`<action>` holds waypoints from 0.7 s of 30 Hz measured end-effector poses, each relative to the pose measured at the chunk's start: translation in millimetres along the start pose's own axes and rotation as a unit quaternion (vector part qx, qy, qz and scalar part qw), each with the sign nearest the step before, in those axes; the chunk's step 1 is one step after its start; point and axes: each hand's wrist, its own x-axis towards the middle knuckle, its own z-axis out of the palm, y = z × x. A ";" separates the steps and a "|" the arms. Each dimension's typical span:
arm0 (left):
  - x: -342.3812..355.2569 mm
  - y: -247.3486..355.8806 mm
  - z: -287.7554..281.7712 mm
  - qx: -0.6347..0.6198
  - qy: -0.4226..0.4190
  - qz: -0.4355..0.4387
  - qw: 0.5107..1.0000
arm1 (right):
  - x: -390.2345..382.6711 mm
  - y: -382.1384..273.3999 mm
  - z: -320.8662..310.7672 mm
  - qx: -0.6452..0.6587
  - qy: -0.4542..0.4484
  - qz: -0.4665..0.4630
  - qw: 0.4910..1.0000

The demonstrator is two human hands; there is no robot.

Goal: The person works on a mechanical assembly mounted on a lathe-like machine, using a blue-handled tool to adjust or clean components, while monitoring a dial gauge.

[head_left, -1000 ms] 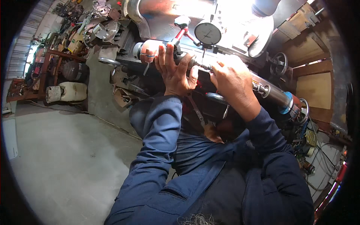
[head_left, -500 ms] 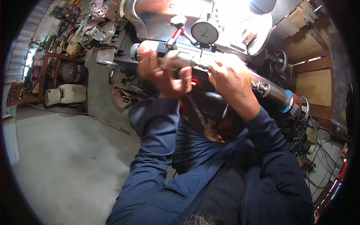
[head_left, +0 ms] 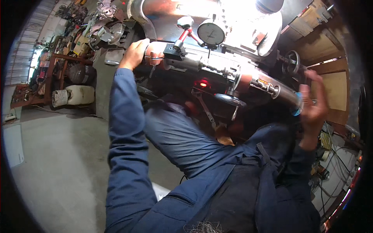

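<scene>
My left hand [head_left: 134, 54] is closed over the left edge of a round, reddish clamp collar [head_left: 154, 53] on a workshop machine. My right hand [head_left: 315, 103], smeared by motion, is raised with fingers apart beside the blue-banded end [head_left: 298, 103] of a metal cylinder [head_left: 285, 97]. I see nothing in it. Between my hands, a slim metal shaft [head_left: 213, 69] lies along the machine. A round dial gauge [head_left: 211, 33] stands over the shaft, its stem pointing down, with a red-armed holder [head_left: 183, 35] beside it.
A handwheel [head_left: 230, 100] with a crank sticks out at the machine's front, beside a small red light [head_left: 203, 84]. A wrench [head_left: 204, 106] hangs below. Another handwheel [head_left: 292, 62] is at the right. Cluttered parts and a pale gas cylinder [head_left: 79, 96] are at the left.
Both hands have left the middle of the shaft. My left hand has moved left onto the collar; my right has swung right and opened beside the cylinder's blue-banded end.
</scene>
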 end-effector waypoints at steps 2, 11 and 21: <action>-12.1 13.3 33.6 -0.208 -0.009 0.031 0.978 | -12.5 68.1 -32.3 0.007 0.065 0.135 0.989; -10.0 -6.2 52.2 -0.546 0.013 0.064 0.835 | -103.8 268.5 -67.3 -0.019 -0.164 0.201 0.966; -23.0 20.1 49.0 -0.494 -0.004 -0.006 0.869 | -153.4 319.6 -55.5 0.124 -0.094 0.248 0.956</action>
